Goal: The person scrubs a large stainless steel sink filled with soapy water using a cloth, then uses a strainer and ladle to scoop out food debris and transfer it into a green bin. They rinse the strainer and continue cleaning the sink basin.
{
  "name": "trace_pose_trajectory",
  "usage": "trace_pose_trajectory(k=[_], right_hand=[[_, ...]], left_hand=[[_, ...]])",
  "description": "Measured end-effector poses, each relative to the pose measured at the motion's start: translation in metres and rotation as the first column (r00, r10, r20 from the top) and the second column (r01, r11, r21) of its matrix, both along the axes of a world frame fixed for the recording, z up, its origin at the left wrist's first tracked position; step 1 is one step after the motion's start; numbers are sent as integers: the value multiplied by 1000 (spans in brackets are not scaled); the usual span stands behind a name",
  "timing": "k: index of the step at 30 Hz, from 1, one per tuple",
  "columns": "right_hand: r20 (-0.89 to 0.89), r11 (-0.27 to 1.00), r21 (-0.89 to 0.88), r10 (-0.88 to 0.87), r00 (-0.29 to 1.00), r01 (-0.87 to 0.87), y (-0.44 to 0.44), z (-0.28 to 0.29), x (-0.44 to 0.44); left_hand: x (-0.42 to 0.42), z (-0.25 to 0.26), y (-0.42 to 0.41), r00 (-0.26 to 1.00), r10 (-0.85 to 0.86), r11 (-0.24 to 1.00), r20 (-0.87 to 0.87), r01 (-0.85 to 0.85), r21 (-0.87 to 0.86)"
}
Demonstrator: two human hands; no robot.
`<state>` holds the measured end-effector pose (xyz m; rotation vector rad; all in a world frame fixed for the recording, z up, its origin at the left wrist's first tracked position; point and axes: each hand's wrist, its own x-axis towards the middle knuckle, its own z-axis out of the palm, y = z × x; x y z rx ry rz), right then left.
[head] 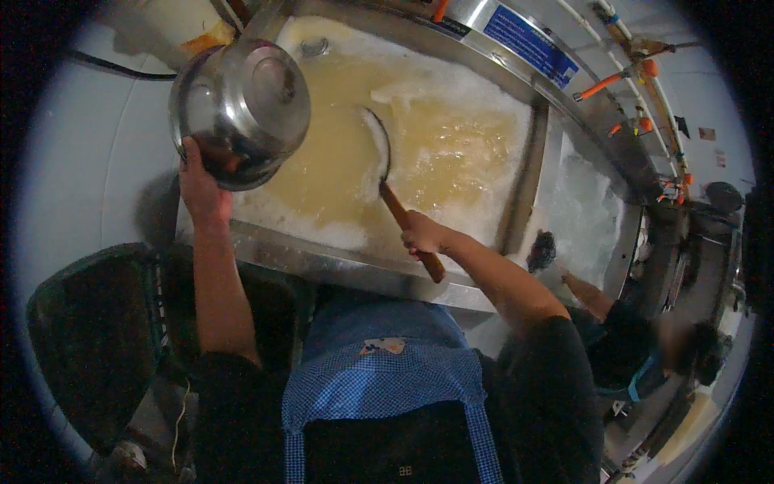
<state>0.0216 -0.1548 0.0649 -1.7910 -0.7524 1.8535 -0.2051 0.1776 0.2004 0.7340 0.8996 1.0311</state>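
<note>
A round stainless steel pot [242,109] hangs tilted over the left side of a metal vat [338,263], its base turned up towards me. My left hand [205,196] grips it near the rim. Whatever is inside the pot is hidden. Cloudy yellowish liquid [329,151] with white foam along its borders fills the vat. In my right hand [425,232] is the wooden handle of a long tool [396,206]. Its curved metal head reaches into the middle of the liquid, so its full shape cannot be made out.
To the right, a second basin [586,187] adjoins the vat, where a co-worker's hand [562,275] is beside a dark object [542,249]. Pipes with orange-handled valves [611,83] run behind. Dark bins [91,339] stand at lower left, against a pale wall [84,139].
</note>
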Motion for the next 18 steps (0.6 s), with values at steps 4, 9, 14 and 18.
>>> trace_pose_trajectory(k=[4,9,14,18], right_hand=[[-31,994,-85,-75,997,72,53,20,-32],[-236,991,-100,-111,965,89,91,33,-53],[-437,965,-102,-260,861,240,79,8,-59],[-502,969,-94,-246,829,230,48,40,-33]], left_hand=[[-7,-13,8,1000,-12,1000,22,12,2],[-2,-2,1,999,-43,997,-24,44,65],[14,18,-14,999,8,998,-51,-5,57],[9,14,-13,986,59,991,-158,-38,129]])
